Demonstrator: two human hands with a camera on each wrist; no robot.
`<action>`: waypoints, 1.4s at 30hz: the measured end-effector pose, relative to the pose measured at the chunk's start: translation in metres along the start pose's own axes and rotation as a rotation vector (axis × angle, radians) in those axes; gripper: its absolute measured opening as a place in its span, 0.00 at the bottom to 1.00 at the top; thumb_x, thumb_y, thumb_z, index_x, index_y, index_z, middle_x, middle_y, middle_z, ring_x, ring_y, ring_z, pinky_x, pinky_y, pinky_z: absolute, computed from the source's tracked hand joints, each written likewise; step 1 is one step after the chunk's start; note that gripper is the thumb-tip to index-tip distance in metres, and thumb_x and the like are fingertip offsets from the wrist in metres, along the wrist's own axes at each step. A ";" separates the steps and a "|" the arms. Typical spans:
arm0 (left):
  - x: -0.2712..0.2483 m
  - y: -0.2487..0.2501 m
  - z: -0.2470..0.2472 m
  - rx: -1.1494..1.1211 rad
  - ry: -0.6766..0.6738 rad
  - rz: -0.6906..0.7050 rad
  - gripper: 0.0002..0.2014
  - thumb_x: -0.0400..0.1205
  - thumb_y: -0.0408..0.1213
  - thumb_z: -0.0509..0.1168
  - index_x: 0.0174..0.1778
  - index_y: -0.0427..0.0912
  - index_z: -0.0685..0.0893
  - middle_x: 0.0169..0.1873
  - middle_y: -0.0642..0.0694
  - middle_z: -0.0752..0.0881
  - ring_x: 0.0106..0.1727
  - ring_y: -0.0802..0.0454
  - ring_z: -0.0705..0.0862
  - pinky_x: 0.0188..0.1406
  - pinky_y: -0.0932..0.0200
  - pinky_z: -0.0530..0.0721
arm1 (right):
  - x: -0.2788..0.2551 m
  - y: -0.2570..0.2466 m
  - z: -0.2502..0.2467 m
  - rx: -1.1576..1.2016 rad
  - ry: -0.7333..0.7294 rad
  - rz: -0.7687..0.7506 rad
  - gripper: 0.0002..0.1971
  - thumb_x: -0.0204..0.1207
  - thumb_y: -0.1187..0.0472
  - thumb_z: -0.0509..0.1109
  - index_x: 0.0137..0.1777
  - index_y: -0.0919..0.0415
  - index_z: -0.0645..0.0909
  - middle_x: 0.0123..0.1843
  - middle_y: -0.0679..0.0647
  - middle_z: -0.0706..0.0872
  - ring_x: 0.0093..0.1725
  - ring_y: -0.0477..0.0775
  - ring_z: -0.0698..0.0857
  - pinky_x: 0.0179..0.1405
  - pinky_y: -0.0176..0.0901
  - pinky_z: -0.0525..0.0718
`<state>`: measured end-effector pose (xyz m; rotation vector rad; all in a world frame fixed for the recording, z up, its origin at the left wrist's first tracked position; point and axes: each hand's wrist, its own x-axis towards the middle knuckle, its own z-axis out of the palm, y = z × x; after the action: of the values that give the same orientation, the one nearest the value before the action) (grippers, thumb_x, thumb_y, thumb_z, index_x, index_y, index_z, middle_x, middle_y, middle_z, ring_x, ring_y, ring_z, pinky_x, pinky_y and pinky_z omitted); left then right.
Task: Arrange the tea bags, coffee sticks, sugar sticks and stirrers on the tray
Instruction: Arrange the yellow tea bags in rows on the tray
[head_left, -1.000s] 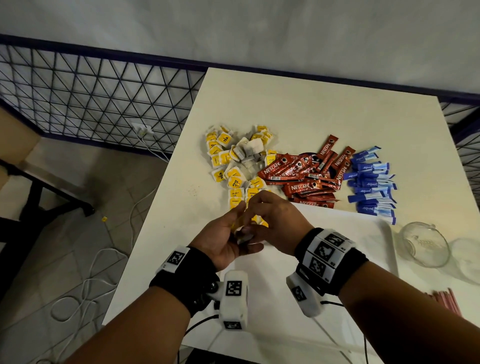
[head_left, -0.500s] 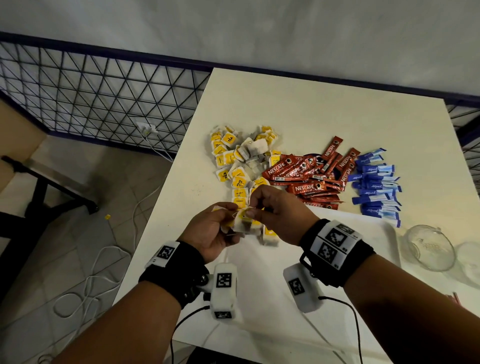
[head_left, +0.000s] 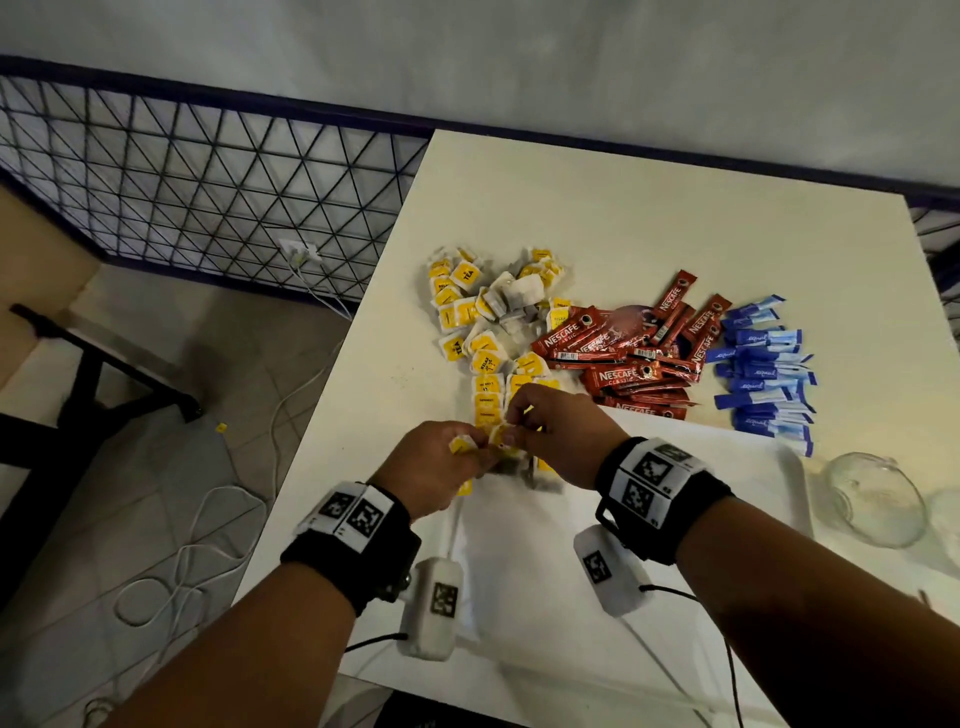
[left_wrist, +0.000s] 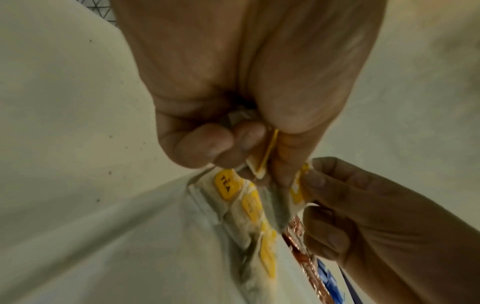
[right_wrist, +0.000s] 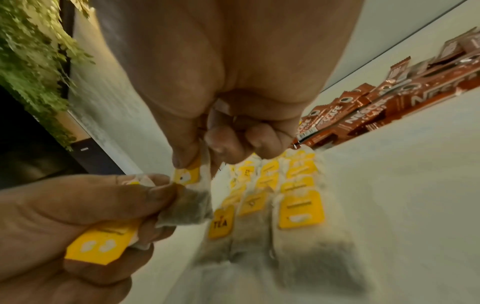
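Together, the left hand (head_left: 434, 467) and the right hand (head_left: 558, 436) each pinched a yellow-tagged tea bag (right_wrist: 192, 197) between thumb and fingertips, the two grips meeting just above the near-left end of the white tray (head_left: 753, 462), where a few tea bags already lay in rows (right_wrist: 293, 207). Beyond them on the tabletop (head_left: 623, 218) sat the loose tea bag pile (head_left: 493, 312), then the red coffee sticks (head_left: 628, 353) and the blue sugar sticks (head_left: 763, 369) to its right, with a glass jar (head_left: 878, 499) just beside the tray's right edge.

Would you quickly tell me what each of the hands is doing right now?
Left hand: pinching tea bags.
Right hand: pinching a tea bag.
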<state>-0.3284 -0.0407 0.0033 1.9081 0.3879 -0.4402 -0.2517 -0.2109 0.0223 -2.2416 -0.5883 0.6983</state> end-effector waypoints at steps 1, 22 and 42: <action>0.000 0.000 0.003 0.086 0.012 -0.007 0.13 0.79 0.43 0.71 0.29 0.45 0.83 0.19 0.51 0.80 0.18 0.53 0.75 0.23 0.61 0.71 | 0.001 0.002 0.002 -0.032 -0.005 0.010 0.05 0.75 0.54 0.72 0.44 0.48 0.77 0.40 0.47 0.85 0.35 0.38 0.79 0.34 0.33 0.74; 0.003 -0.019 0.028 0.803 0.184 0.087 0.12 0.84 0.48 0.59 0.60 0.51 0.80 0.51 0.45 0.85 0.53 0.39 0.85 0.41 0.54 0.75 | 0.006 0.025 0.026 -0.359 0.014 0.150 0.09 0.78 0.58 0.62 0.56 0.53 0.78 0.54 0.54 0.79 0.52 0.61 0.81 0.44 0.46 0.77; 0.004 -0.013 0.019 0.934 0.110 0.069 0.14 0.87 0.47 0.54 0.64 0.50 0.78 0.55 0.44 0.80 0.53 0.37 0.84 0.49 0.50 0.80 | 0.007 0.029 0.026 -0.390 0.024 0.126 0.08 0.78 0.53 0.65 0.53 0.53 0.78 0.53 0.52 0.77 0.50 0.58 0.80 0.43 0.45 0.77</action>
<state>-0.3330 -0.0535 -0.0162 2.8501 0.1874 -0.5205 -0.2571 -0.2131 -0.0169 -2.6635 -0.6174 0.6622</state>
